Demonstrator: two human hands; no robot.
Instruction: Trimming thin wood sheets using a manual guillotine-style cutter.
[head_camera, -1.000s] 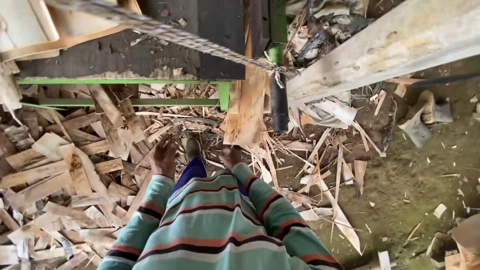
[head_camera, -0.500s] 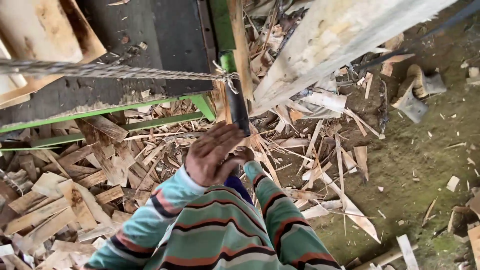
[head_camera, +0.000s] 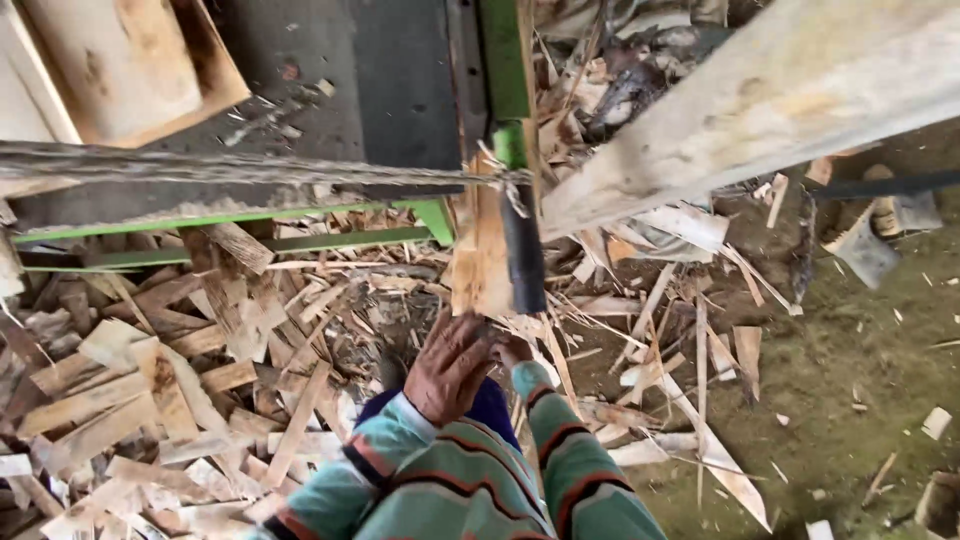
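Left hand (head_camera: 450, 365) curls loosely over the half-hidden right hand (head_camera: 512, 350), both empty, below a wood slab (head_camera: 478, 255).

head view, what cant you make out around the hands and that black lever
- Right hand: mostly hidden by the left hand, so its grip cannot be told.
- Whether the left hand holds anything: only its back shows.
- Black lever: its upper end is hidden behind the wood piece and green frame.
- Pale beam: cut off by the top and right edges.
- Rope: blurred, and cut off at the left edge.
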